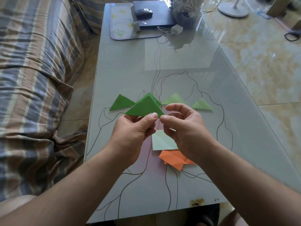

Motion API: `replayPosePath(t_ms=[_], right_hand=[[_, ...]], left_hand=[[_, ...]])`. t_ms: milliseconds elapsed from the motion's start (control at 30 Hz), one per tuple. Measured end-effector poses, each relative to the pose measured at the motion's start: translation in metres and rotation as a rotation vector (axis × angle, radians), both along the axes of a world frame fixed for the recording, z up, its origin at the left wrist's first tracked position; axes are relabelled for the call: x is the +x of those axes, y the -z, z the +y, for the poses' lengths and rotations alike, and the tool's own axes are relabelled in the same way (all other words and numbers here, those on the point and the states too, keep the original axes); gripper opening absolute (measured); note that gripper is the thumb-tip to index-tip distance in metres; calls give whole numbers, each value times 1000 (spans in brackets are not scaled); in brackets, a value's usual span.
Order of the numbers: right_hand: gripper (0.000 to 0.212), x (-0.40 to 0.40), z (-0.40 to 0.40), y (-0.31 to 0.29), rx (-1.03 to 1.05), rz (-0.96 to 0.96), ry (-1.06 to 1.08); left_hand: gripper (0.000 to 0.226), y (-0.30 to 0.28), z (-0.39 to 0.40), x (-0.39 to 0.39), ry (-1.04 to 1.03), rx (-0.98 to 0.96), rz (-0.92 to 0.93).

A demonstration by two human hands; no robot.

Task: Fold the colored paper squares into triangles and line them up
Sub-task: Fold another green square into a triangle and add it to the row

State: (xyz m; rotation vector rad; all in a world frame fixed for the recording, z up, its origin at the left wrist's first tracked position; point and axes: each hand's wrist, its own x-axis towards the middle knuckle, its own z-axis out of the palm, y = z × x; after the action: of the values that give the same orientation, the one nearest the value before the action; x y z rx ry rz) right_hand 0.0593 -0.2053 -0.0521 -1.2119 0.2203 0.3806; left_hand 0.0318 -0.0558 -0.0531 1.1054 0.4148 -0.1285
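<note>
Head view: left hand (132, 128) & right hand (182, 128) both pinch the dark green triangle (144, 108) above the table (123, 66), in front of the row (175, 99); loose pinch w/ uneven pull could skew the crease.

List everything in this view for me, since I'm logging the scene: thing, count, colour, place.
Held triangle: 1, dark green, in both hands above the table.
Dark green triangles: 2, one far left of the row, one partly hidden behind the held one.
Light green triangles: 2, right end of the row.
Pale green square: 1, below the hands.
Orange paper: count unclear, nearer than the square.
Table: 1, grey glass.
Computer mouse: 1, black, on a black box.
Charger: 1, white.
Sofa: 1, striped, left.
Fan base: 1, white, floor.
Left hand: pinches the triangle.
Right hand: pinches its right corner.
</note>
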Motion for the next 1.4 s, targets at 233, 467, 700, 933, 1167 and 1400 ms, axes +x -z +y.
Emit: replayPosePath(t_ms=[233,467,700,933,1167,1400], right_hand=[[29,3,-5,-3,-64,-20,-46],[36,4,-7,-2,-83,-17,-58],[40,7,-8,-2,-141,-7,-47],[19,8,-7,-6,-161,105,-151],[10,6,-7,-7,-227,97,-202],[10,-1,-3,-8,-316,-28,-279]], left_hand=[[8,2,3,-1,17,100,-46],[10,2,3,0,8,106,-50],[7,4,4,1,-10,126,-46],[12,4,5,2,-9,106,-39],[11,4,7,4,-25,95,-24],[11,4,6,1,27,111,-23]])
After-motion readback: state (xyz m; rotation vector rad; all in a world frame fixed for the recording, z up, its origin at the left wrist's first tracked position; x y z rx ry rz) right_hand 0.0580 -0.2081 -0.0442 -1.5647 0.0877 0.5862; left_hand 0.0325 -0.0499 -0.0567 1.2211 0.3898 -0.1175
